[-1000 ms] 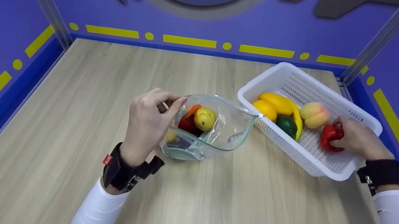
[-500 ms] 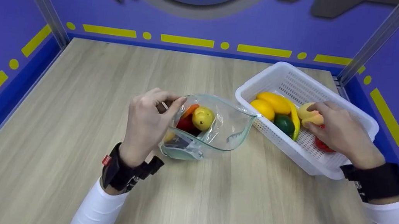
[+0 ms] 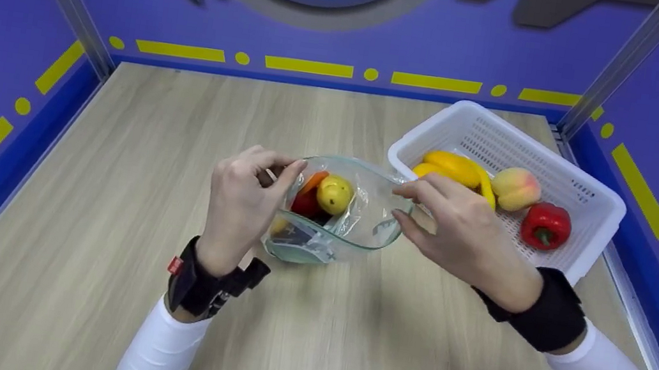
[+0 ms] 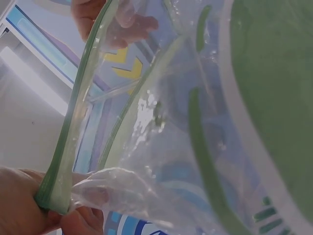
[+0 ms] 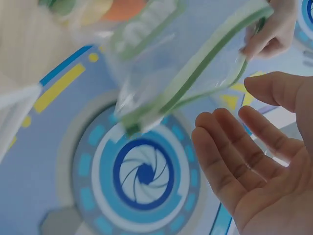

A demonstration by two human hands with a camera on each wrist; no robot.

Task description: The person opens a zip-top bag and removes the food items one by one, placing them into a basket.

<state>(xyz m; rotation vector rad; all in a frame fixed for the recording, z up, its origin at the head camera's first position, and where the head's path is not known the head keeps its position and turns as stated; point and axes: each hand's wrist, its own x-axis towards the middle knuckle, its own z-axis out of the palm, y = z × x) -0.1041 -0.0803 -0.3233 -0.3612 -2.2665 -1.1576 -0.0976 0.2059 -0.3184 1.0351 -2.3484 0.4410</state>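
A clear zip bag (image 3: pixel 363 219) stands with its mouth wide on the wooden table. Inside are a yellow fruit (image 3: pixel 335 193), an orange carrot (image 3: pixel 314 180) and a red piece (image 3: pixel 305 205). My left hand (image 3: pixel 283 172) pinches the bag's left rim; the left wrist view shows the green zip strip (image 4: pixel 73 132) between my fingers (image 4: pixel 19 196). My right hand (image 3: pixel 407 204) hovers at the bag's right rim with fingers spread and holds nothing. In the right wrist view the right hand's palm (image 5: pixel 244 142) is bare and the bag's corner (image 5: pixel 142 115) is just clear of it.
A white perforated basket (image 3: pixel 598 203) sits at the right rear, holding yellow mangoes (image 3: pixel 451 165), a banana (image 3: pixel 488 186), a peach (image 3: pixel 516 189) and a red pepper (image 3: pixel 546 225). Blue walls ring the table (image 3: pixel 183 126).
My right hand let go of the red pepper in the basket, passed over the peach, and moved left to the bag's right rim. My left hand and the bag stayed put.
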